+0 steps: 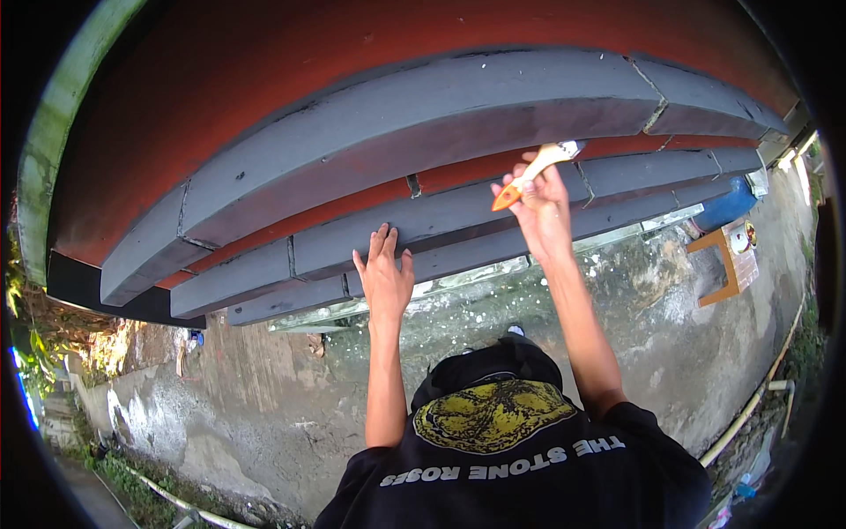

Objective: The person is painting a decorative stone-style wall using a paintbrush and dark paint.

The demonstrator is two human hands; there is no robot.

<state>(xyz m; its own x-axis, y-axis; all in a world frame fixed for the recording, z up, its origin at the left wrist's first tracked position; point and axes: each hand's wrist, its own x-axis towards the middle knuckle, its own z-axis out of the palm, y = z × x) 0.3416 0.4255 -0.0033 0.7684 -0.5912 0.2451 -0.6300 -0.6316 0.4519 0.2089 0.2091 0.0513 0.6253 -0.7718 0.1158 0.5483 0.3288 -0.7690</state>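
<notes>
My right hand [544, 220] grips a paintbrush [538, 172] with a pale wooden handle and an orange end. Its bristle end points up and to the right, beside the underside of the upper grey ledge [423, 110]; I cannot tell whether the bristles touch it. On the middle grey ledge [339, 238] rests my left hand [385, 275], fingers spread and nothing held. These long ledges are stepped one under another, with dark joints between their sections. Red wall [352, 35] shows above them and in the strips between.
At the right, a small wooden stool [731, 273] carries a round container [750, 234]. A blue rounded container [727, 207] is behind it. Worn concrete ground [264, 414] spreads below the ledges. A pale pipe [749, 414] runs along the right edge, by plants and litter.
</notes>
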